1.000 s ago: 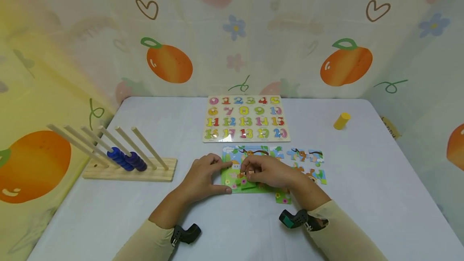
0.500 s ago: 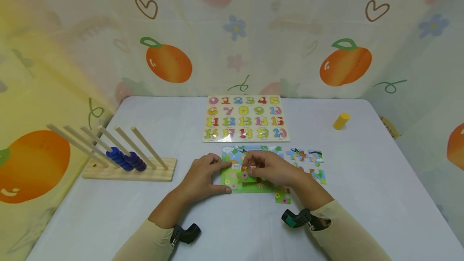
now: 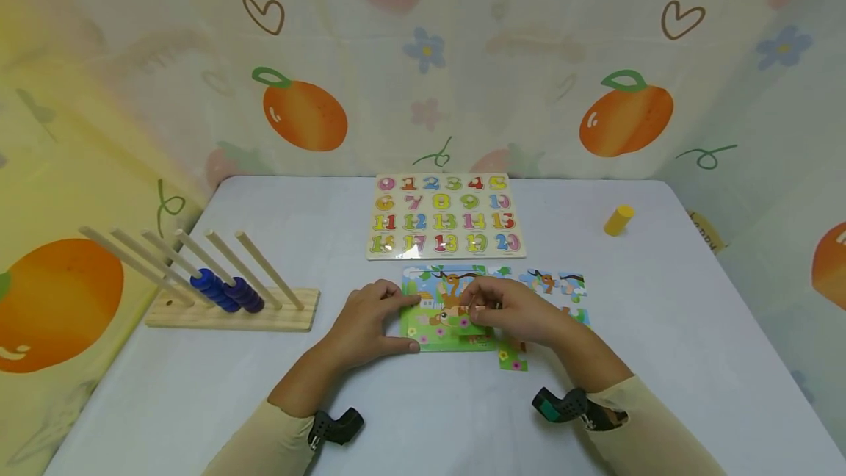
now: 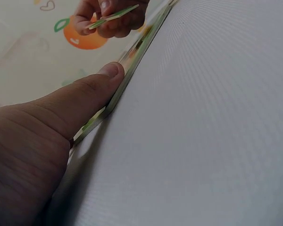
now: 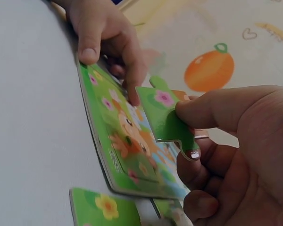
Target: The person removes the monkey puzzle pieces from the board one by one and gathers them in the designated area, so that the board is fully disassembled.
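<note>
A green puzzle piece [image 5: 162, 110] with a pink flower is pinched between the thumb and fingers of my right hand [image 3: 518, 308], raised over the puzzle board [image 3: 439, 344]. That board shows a monkey scene in green and blue. My left hand [image 3: 370, 320] rests at the board's left side, its thumb on the near edge and its index finger on the picture, fingers fairly straight. Loose puzzle pieces [image 3: 512, 357] lie to the right of the board, some partly hidden by my right hand and forearm. In the left wrist view, the held piece [image 4: 114, 16] is clear of the board.
Behind the puzzle lies a wooden number board [image 3: 446, 217]. On the left stands a wooden peg rack [image 3: 231, 311] with blue and purple rings [image 3: 214, 291] on its tilted pegs. A yellow cylinder [image 3: 619, 220] stands at the back right of the white table [image 3: 674, 300].
My right hand has moved a little to the right with the puzzle piece, uncovering more of the monkey picture. My left hand stays in place on the board.
</note>
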{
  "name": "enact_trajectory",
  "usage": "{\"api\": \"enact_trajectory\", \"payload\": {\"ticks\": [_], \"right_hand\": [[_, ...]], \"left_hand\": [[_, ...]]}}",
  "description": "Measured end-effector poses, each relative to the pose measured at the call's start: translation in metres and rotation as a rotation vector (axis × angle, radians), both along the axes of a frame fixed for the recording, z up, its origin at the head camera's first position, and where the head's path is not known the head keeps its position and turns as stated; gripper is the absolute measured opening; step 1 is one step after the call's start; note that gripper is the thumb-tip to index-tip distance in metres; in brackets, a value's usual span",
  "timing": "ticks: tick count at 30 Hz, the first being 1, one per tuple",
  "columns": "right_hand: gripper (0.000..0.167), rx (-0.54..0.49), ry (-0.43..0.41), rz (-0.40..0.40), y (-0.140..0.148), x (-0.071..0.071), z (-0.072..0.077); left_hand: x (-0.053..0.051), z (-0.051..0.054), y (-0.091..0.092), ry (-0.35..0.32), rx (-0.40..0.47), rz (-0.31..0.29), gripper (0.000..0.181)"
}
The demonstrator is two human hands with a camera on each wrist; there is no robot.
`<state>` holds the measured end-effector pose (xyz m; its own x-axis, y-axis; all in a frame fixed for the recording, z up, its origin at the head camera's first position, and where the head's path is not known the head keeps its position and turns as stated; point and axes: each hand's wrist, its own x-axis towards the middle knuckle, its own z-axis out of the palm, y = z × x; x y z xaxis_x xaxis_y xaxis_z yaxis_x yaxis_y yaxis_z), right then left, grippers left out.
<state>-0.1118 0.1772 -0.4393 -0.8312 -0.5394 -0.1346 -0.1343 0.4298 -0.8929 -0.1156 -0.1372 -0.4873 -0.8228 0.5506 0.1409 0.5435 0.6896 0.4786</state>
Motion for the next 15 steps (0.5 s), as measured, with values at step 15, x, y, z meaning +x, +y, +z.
{"api": "enact_trajectory", "payload": {"ticks": [15], "right_hand": [[0.009,0.028,-0.010,-0.078,0.033,0.015,0.001]], "left_hand": [[0.000,0.001,0.000,-0.008,0.002,-0.003,0.075]]}}
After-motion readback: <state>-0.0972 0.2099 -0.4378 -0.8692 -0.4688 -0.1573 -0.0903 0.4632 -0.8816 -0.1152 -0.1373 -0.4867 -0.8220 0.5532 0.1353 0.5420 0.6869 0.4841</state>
